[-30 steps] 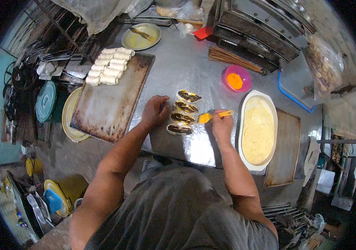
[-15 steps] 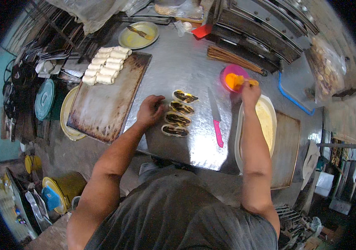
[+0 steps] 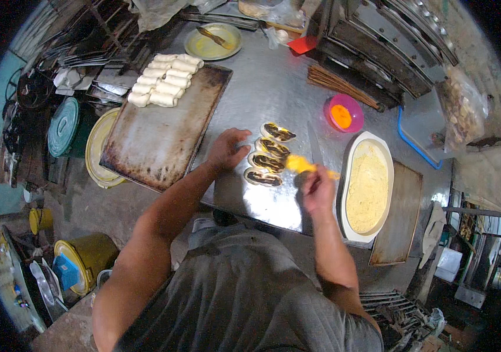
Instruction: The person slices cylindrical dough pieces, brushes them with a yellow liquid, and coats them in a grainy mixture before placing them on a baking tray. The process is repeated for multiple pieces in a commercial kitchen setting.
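A row of several oval dough pieces (image 3: 268,162) with a dark filling and yellow streaks lies on the metal table. Just left of the row, my left hand (image 3: 229,149) rests with its fingers stretched out, holding nothing. My right hand (image 3: 319,190) grips a yellow brush-like tool (image 3: 299,165); its wide head is blurred and reaches the right edge of the row. Part of a knife blade (image 3: 314,141) shows behind that tool, the handle hidden by my hand. Up and to the right sits a pink bowl (image 3: 357,115) with orange liquid (image 3: 341,116).
At left, a stained baking tray (image 3: 156,132) carries white dough rolls (image 3: 167,80). A plate (image 3: 234,36) with a brush (image 3: 214,39) stands at the back. To the right are a white oval dish (image 3: 350,226) of pale yellow crumbly filling, another tray (image 3: 400,226) and thin sticks (image 3: 344,85).
My right hand has brought the yellow tool out of the pink bowl, down and left to the dough row. My left hand stays beside the row. The whole view has shifted slightly.
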A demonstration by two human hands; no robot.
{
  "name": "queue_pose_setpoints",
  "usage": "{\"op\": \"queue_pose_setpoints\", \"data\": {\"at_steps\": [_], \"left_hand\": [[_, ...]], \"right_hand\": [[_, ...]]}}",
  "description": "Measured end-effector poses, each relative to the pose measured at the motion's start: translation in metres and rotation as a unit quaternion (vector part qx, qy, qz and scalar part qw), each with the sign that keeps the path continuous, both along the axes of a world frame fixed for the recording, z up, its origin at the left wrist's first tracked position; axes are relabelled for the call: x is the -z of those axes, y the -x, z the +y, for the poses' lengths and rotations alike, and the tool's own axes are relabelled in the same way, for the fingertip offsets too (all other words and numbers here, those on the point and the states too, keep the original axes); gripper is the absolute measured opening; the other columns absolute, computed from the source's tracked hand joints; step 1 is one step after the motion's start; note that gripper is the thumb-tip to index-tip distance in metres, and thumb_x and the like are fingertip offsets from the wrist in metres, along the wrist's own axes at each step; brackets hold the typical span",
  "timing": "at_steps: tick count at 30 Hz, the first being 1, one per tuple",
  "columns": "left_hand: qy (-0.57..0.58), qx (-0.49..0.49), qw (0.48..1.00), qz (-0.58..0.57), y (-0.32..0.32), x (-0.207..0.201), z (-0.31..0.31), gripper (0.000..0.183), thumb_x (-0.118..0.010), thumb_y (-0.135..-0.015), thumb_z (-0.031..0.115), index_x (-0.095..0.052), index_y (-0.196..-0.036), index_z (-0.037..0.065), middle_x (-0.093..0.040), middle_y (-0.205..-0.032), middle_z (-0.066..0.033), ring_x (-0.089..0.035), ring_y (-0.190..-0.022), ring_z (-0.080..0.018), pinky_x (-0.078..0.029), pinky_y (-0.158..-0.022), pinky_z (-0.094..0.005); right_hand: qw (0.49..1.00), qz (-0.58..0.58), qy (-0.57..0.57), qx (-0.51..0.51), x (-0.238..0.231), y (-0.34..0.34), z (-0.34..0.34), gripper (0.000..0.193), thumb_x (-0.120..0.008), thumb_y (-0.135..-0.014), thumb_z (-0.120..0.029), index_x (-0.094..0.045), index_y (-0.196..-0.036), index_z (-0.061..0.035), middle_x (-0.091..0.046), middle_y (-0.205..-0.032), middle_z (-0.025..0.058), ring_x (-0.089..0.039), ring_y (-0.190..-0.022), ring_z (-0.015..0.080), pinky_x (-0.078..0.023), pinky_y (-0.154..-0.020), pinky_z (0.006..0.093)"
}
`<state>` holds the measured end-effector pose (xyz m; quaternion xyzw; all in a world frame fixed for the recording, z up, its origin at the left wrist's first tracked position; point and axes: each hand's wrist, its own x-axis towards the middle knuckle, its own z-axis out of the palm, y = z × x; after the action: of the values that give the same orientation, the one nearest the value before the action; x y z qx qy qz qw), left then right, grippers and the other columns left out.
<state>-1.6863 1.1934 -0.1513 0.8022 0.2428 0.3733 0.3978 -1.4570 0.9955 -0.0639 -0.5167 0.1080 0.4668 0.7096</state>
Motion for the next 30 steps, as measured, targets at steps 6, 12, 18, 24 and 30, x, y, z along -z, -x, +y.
{"op": "queue_pose_setpoints", "data": {"at_steps": [6,12,18,24,30], "left_hand": [[-0.044,0.040,0.996,0.070,0.026,-0.002,-0.008,0.042,-0.072,-0.082,0.017,-0.063,-0.122,0.005,-0.067,-0.104,-0.0166,-0.063,-0.100,-0.0366,-0.049,-0.090,-0.0469],[0.002,0.020,0.999,0.044,0.038,-0.010,-0.027,0.040,-0.071,-0.083,0.015,-0.063,-0.120,0.003,-0.066,-0.104,-0.0179,-0.064,-0.100,-0.0370,-0.050,-0.089,-0.0459],[0.079,-0.012,0.996,0.039,0.036,-0.011,-0.039,0.039,-0.070,-0.083,0.014,-0.064,-0.120,0.002,-0.066,-0.103,-0.0184,-0.064,-0.099,-0.0364,-0.051,-0.089,-0.0441],[0.040,-0.059,0.991,0.114,0.042,-0.022,-0.055,0.040,-0.069,-0.084,0.015,-0.064,-0.121,0.002,-0.065,-0.104,-0.0181,-0.064,-0.099,-0.0368,-0.051,-0.089,-0.0448],[0.080,-0.084,0.979,0.170,0.038,-0.032,-0.073,0.044,-0.071,-0.084,0.021,-0.063,-0.124,0.004,-0.065,-0.109,-0.0177,-0.062,-0.107,-0.0378,-0.049,-0.095,-0.0464]], "right_hand": [[0.962,-0.230,0.016,-0.148,0.015,0.079,-0.001,0.013,-0.061,-0.100,-0.014,-0.063,-0.107,-0.0039,-0.064,-0.075,0.0048,-0.051,-0.054,0.0087,-0.039,-0.046,0.0237],[0.864,-0.482,0.080,-0.123,0.039,0.033,-0.032,0.009,-0.063,-0.099,-0.011,-0.065,-0.106,-0.0061,-0.065,-0.077,0.0021,-0.055,-0.059,0.0070,-0.043,-0.051,0.0229],[0.862,-0.453,0.044,-0.223,0.007,0.088,-0.004,0.015,-0.064,-0.093,-0.013,-0.071,-0.101,-0.0016,-0.071,-0.083,0.0051,-0.064,-0.072,0.0120,-0.052,-0.065,0.0277],[0.827,-0.518,0.082,-0.205,0.018,0.032,-0.042,0.014,-0.062,-0.093,-0.009,-0.071,-0.101,-0.0019,-0.070,-0.082,0.0048,-0.064,-0.071,0.0117,-0.053,-0.065,0.0288],[0.891,-0.390,0.034,-0.230,0.024,0.037,-0.023,0.011,-0.062,-0.096,-0.008,-0.067,-0.103,-0.0018,-0.066,-0.078,0.0033,-0.059,-0.066,0.0089,-0.048,-0.058,0.0263]]}}
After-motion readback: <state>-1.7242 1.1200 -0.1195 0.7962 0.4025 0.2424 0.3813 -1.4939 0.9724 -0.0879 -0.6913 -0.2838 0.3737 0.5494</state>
